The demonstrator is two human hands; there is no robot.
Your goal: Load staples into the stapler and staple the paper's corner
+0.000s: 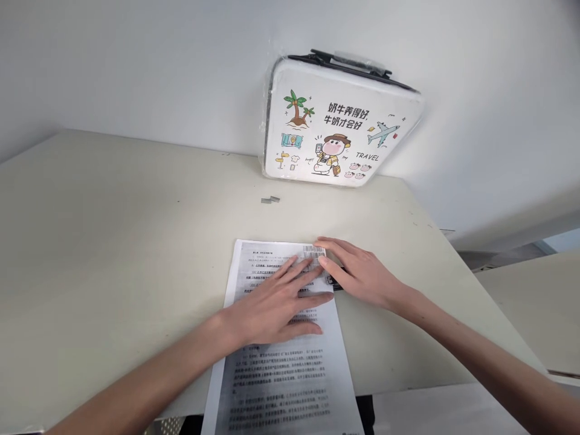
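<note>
A sheaf of printed paper [281,386] lies lengthwise on the table, its near end reaching past the front edge. My left hand [276,305] rests flat on its upper part with the fingers spread, covering some lines of print. At the top right corner, beside a barcode, my right hand [362,272] is curled with thumb and forefinger at the paper's edge. Under that hand a small black object, which looks like a stapler [336,285], pokes out against the paper's right side. Most of it is hidden by the palm and fingers.
A white carry case [317,121] with cartoon prints and a black handle leans against the wall at the back of the pale table [136,241]. Two short grey strips, apparently staples [270,199], lie between case and paper. The table's right edge slants beside my right forearm.
</note>
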